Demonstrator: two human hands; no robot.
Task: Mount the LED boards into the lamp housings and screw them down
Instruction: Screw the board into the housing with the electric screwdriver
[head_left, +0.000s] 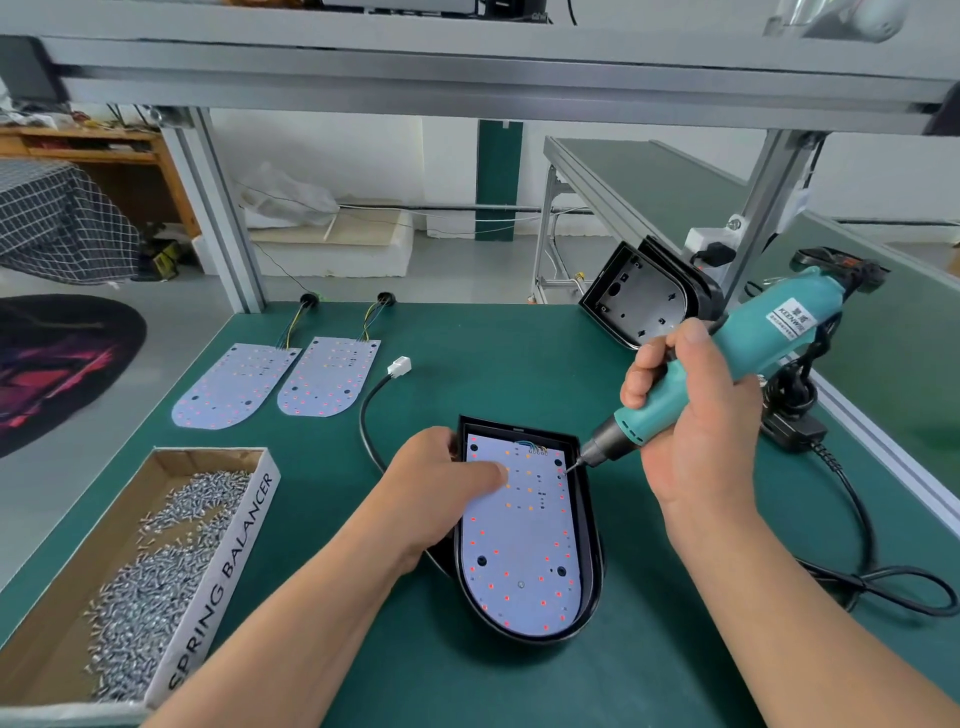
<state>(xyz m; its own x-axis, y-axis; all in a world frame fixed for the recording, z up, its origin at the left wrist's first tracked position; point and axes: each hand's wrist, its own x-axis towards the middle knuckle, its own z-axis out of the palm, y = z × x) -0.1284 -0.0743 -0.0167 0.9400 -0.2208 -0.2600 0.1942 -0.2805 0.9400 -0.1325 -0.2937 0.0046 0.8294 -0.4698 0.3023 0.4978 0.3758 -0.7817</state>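
A black lamp housing (589, 525) lies on the green table, near the middle, with a white LED board (519, 545) seated inside it. My left hand (441, 483) rests on the housing's left edge, one finger pressing down on the board. My right hand (691, 415) grips a teal electric screwdriver (737, 358), its bit tip touching the board's upper right edge. Two more LED boards (236, 387) (330, 376) with coloured wires lie at the far left. A second, empty housing (644, 296) leans at the back right.
A cardboard box (67, 587) holding several silver screws stands at the front left. A black cable with a white connector (399, 366) curls left of the housing. The screwdriver's power cord (852, 571) loops at the right. Aluminium frame posts (218, 218) rise at the table's back.
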